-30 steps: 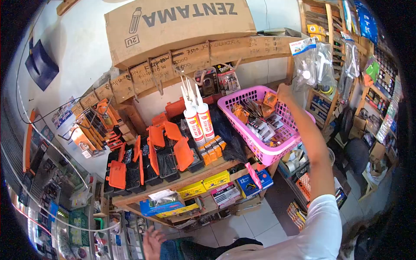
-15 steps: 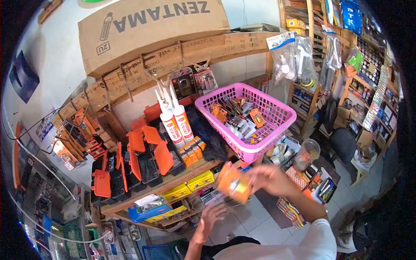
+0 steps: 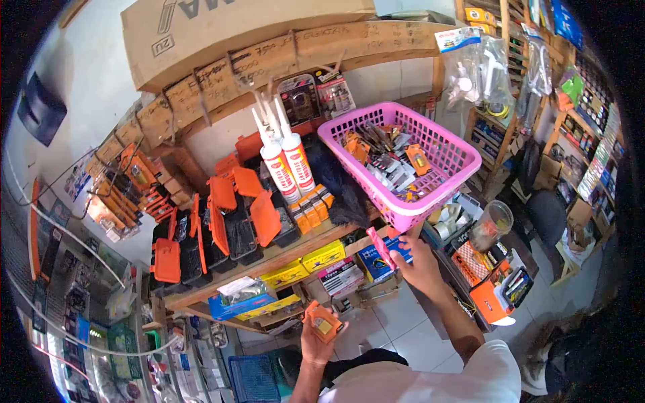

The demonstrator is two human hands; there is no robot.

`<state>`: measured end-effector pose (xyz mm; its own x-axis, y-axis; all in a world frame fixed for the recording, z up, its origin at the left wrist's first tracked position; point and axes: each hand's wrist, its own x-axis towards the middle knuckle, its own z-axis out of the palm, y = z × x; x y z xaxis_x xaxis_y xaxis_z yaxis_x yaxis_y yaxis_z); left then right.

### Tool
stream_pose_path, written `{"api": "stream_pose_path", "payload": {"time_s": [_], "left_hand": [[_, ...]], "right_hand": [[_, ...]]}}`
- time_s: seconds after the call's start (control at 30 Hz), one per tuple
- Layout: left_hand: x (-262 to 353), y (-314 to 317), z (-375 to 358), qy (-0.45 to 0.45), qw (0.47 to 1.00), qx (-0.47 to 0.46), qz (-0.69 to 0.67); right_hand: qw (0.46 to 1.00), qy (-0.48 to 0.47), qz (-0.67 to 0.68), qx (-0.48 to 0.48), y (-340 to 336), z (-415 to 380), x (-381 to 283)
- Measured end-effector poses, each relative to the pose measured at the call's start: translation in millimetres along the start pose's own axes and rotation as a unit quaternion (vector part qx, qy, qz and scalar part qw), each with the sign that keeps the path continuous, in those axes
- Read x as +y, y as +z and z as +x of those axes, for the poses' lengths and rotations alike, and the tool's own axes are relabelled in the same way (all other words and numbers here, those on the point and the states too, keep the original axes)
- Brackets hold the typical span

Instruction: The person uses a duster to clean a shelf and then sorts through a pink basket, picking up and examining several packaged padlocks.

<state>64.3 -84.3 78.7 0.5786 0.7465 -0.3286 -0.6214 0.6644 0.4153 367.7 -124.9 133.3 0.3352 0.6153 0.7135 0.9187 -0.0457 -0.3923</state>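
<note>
My left hand [image 3: 319,342] is low at the front, its fingers wrapped round a small orange packet [image 3: 324,323]. My right hand [image 3: 422,260] is just below the front corner of a pink plastic basket [image 3: 437,199]. At its fingertips a slim pink item [image 3: 381,248] slants up and left; its exact kind is not clear. The basket holds a loose pile of small carded packets, among them an orange packet [image 3: 418,159]. Left of the basket stand white-and-red sealant cartridges [image 3: 297,164], with small orange boxes [image 3: 312,209] beside them.
Black boxes with open orange lids [image 3: 265,218] line the wooden bench. Yellow boxes [image 3: 322,258] and a blue box [image 3: 377,260] sit on the shelf beneath. A clear plastic tub [image 3: 492,225] stands at the right. Bagged goods [image 3: 463,80] hang behind the basket.
The orange packet that was by my right hand is gone from there; an orange packet is now in my left hand. My right hand has moved up towards the basket. The view has shifted.
</note>
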Motion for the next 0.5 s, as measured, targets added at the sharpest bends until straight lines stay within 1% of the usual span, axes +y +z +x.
{"api": "stream_pose_path", "payload": {"time_s": [0.03,0.07,0.1,0.13,0.17,0.23,0.27,0.3,0.37,0.4,0.43,0.47,0.5], "left_hand": [[4,-2,-3,0.005,1.0,0.005,-0.005],[8,-1,-5,0.004,1.0,-0.003,-0.02],[13,-1,-6,0.003,0.999,-0.011,-0.036],[16,-2,-7,0.01,0.999,-0.025,-0.043],[20,-3,-7,0.016,0.998,-0.021,-0.049],[28,-5,-5,0.006,0.994,-0.077,-0.078],[31,-5,-5,0.017,0.992,-0.092,-0.084],[34,-6,-5,0.025,0.992,-0.087,-0.09],[44,-3,-3,0.054,0.992,-0.086,-0.069],[48,-2,-3,0.071,0.992,-0.07,-0.079],[52,-4,-4,0.078,0.991,-0.067,-0.084],[57,-8,-4,0.091,0.989,-0.074,-0.092],[63,-11,-2,0.105,0.986,-0.082,-0.101]], "right_hand": [[1.0,-0.004,0.004,-0.006,8,4,1],[0.949,0.155,0.241,-0.129,14,9,0],[0.805,0.301,0.451,-0.241,21,15,0],[0.775,0.331,0.455,-0.288,31,21,5],[0.774,0.327,0.454,-0.297,33,29,1],[0.642,0.431,0.566,-0.285,37,46,-14],[0.576,0.448,0.619,-0.291,39,50,-17],[0.573,0.447,0.616,-0.303,41,48,-18],[0.481,0.427,0.72,-0.26,44,38,-19],[0.495,0.446,0.708,-0.235,45,27,-26],[0.526,0.452,0.691,-0.205,42,9,-39],[0.543,0.462,0.675,-0.19,40,-11,-50],[0.585,0.46,0.648,-0.162,40,-37,-61]]}}
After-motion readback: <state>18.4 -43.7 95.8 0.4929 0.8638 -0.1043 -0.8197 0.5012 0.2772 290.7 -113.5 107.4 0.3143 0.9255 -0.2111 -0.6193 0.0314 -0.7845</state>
